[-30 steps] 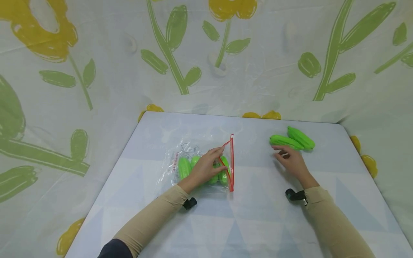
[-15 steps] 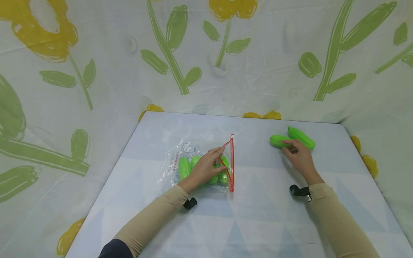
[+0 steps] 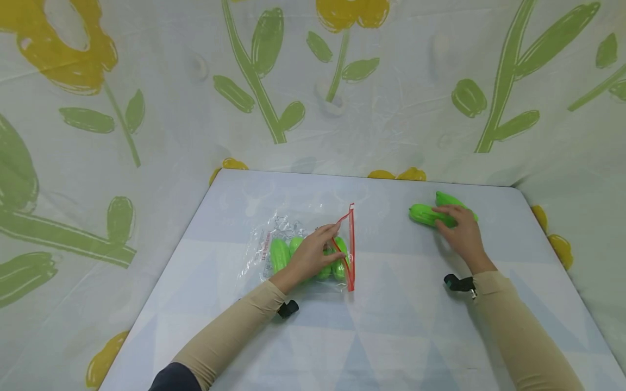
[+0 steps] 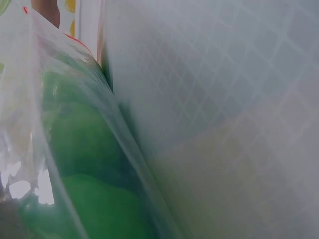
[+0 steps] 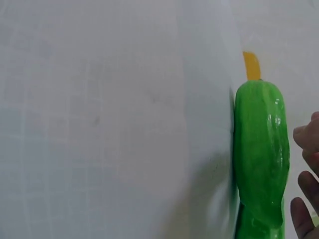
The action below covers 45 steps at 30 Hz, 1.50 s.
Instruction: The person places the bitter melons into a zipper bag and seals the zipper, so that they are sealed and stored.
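Note:
My left hand [image 3: 310, 256] pinches the red-edged mouth of a clear zip bag [image 3: 259, 255], holding it partly apart. Inside the bag lie several green ridged vegetables [image 3: 280, 254]; the left wrist view shows them blurred green [image 4: 79, 134] through the plastic. On the right, my right hand [image 3: 463, 236] hovers over two more, a nearer green vegetable [image 3: 424, 214] and a farther green vegetable [image 3: 446, 199], partly covering both. The right wrist view shows curved, spread fingers [image 5: 310, 137] beside a green vegetable [image 5: 261, 144], with a gap between.
Both lie on a pale patterned table [image 3: 391, 326] whose far edge meets a flower-printed cloth [image 3: 401, 125]. The cloth also rises along the left and right sides. A small black device [image 3: 287, 309] sits by the left wrist, another black device [image 3: 458, 283] by the right.
My right hand has moved rightward and slightly up, from the left end of the nearer vegetable to above the pair. My left hand and the bag have stayed in place.

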### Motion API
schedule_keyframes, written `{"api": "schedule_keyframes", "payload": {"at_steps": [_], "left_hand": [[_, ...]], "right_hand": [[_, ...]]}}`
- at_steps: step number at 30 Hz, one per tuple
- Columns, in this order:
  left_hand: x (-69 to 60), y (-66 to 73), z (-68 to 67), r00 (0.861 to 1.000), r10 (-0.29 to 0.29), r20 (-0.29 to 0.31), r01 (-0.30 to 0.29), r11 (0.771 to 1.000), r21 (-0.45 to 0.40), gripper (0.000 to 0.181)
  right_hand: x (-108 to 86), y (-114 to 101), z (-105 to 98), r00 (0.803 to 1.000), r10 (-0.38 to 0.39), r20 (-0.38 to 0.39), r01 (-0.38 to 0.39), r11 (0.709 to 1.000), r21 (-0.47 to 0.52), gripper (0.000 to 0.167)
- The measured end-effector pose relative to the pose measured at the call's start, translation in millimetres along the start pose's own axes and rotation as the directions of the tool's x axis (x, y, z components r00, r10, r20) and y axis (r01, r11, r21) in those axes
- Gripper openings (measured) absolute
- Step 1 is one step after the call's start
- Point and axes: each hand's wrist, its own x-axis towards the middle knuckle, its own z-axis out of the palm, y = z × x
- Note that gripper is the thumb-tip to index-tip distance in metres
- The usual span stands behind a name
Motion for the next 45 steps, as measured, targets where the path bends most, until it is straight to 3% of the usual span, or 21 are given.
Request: {"api": "schedule_keyframes", "payload": {"at_steps": [12,26,45], "left_hand": [[-0.4,-0.3,0.2,1.000,-0.003,-0.002,0.003,1.000,0.004,0.080],[0.0,0.7,-0.6,1.000,-0.012,0.007,0.012,1.000,0.006,0.079],[-0.8,-0.9,-0.3,1.000,-0.008,0.007,0.008,1.000,0.013,0.080]], "right_hand": [[4.9,7.9,-3.1,0.991,0.060,0.122,-0.056,0.998,-0.033,0.034],[6.2,5.1,-4.1,0.982,0.045,0.181,-0.038,0.998,-0.045,0.039],[2.0,-1.0,-4.3,0.935,0.206,0.288,-0.209,0.978,-0.022,0.053]]}}
